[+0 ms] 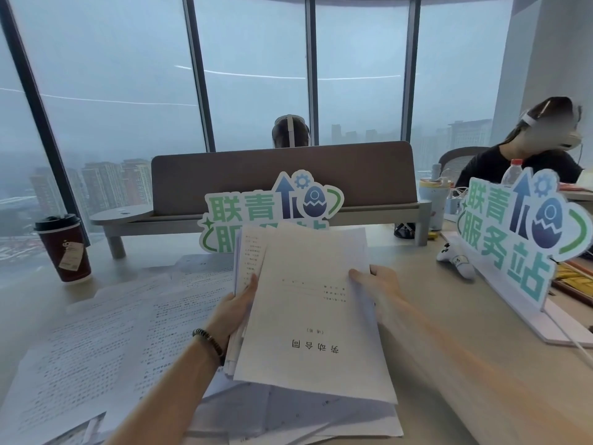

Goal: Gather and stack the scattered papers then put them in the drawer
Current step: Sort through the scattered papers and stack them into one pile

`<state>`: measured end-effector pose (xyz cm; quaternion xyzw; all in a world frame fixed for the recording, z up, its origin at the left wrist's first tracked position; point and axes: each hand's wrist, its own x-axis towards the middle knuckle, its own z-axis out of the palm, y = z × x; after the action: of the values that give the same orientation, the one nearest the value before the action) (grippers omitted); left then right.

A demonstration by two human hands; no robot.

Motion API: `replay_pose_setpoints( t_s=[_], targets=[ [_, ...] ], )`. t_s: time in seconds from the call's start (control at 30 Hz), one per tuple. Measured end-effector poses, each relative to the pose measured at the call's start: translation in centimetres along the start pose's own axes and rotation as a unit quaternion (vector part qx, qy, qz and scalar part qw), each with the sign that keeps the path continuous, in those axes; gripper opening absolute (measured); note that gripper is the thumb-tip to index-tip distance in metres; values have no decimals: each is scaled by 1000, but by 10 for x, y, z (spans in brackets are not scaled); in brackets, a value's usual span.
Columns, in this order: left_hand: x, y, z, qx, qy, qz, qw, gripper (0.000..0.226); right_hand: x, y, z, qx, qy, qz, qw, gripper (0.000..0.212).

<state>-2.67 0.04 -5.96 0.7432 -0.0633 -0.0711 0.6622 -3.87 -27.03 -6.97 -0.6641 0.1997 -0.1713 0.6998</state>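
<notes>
- While both hands hold it above the middle of the counter (433, 316), the gathered stack of papers (314, 316) is tilted up toward the camera, its long axis running from the near edge toward the far edge.
- The left hand (236, 308) grips the stack's left side, thumb on top and fingers hidden underneath; several sheets fan out unevenly beyond it.
- The right hand (377, 284) holds the right side a little farther up, thumb over the top sheet. It is blurred, so the finger curl is hard to read.
- Loose sheets (106, 335) lie flat toward the near left corner, and more (288, 415) sit directly under the stack at the near edge.
- The left hand is nearer the loose sheets on the left, so I judge it the one to reach for them.
- No drawer is in view.
- A coffee cup (64, 248) stands near the left edge, well clear of the papers.
</notes>
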Motion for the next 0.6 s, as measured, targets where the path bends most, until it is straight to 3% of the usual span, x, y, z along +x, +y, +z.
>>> replay_pose_setpoints(
  t_s=[0.13, 0.3, 0.37, 0.47, 0.6],
  targets=[
    [-4, 3, -1, 6, -32, 13, 999, 76, 4, -2, 0, -30, 23, -8, 999, 27],
    [-7, 1, 5, -47, -68, -16, 996, 26, 5, -1, 3, -63, 8, 6, 998, 32],
    [-8, 0, 4, -62, -74, -24, 995, 26, 1, -4, 4, -44, -26, 25, 998, 25],
    [-7, 1, 2, -76, -69, -35, 994, 24, -2, -9, 4, 3, -71, 50, 996, 31],
    [-7, 5, 2, -91, -67, -39, 993, 32, -12, -26, 2, -8, -86, -24, 996, 32]
  ],
)
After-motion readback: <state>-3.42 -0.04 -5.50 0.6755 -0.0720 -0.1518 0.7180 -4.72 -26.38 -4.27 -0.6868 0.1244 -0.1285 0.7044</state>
